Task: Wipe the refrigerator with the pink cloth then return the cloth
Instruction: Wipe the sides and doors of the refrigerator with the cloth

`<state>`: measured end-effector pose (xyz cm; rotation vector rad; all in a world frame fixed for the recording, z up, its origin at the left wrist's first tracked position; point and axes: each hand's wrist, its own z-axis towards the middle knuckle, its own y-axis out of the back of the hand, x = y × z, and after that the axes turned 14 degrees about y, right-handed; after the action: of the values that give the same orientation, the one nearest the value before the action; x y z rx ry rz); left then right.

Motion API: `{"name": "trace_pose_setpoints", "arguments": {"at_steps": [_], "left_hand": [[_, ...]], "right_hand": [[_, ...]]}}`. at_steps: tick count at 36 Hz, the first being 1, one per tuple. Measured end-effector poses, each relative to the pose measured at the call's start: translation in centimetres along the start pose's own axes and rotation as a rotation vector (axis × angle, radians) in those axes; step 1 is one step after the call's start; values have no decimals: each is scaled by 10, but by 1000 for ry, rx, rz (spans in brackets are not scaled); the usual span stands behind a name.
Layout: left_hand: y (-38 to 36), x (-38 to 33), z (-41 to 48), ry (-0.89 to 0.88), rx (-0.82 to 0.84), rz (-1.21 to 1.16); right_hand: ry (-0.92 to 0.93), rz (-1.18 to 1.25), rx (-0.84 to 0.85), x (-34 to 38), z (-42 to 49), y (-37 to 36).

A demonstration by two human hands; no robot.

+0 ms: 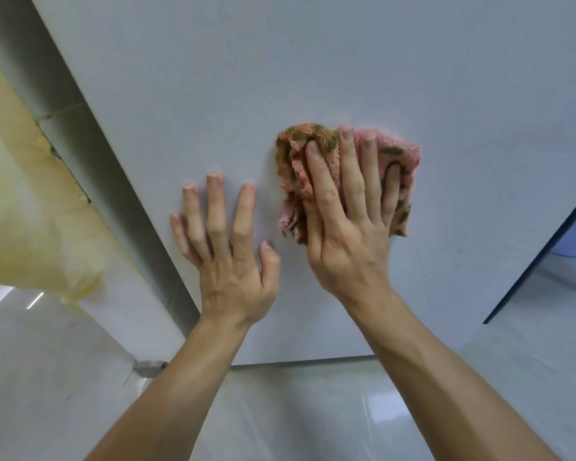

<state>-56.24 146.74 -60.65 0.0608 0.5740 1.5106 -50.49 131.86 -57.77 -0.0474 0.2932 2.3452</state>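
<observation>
Cloth [295,171] half-hidden under right hand [346,234] (pressing); refrigerator [280,78] cropped

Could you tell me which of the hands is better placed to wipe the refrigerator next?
The right hand: it presses the cloth flat against the refrigerator. The left hand lies bare on it, beside the cloth.

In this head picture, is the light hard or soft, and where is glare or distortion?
Head view: soft, even light, faint shadows beside the left hand; glare streaks on the glossy floor; edges of the refrigerator splay from wide-angle distortion; the pink cloth is sharp.
</observation>
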Motion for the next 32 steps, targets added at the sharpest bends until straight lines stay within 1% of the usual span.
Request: {"name": "trace_pose_setpoints", "arguments": {"at_steps": [4,10,18,22,27,32], "left_hand": [[-3,-4,-2,17,-7,-4],[-2,-3,-5,13,-17,1],[-4,-2,-6,7,-24,-4],[-4,-2,-5,4,-31,-8],[-6,-2,-5,4,-25,-8],[-8,1,-4,-7,-35,-13]], "right_hand": [[-73,-13,14,4,-26,-3],[9,-37,106,-8,-79,-3],[11,-26,190,-10,-82,4],[15,-22,146,-12,-50,6],[-73,4,47,-15,0,10],[-60,-43,18,-14,-18,4]]}}
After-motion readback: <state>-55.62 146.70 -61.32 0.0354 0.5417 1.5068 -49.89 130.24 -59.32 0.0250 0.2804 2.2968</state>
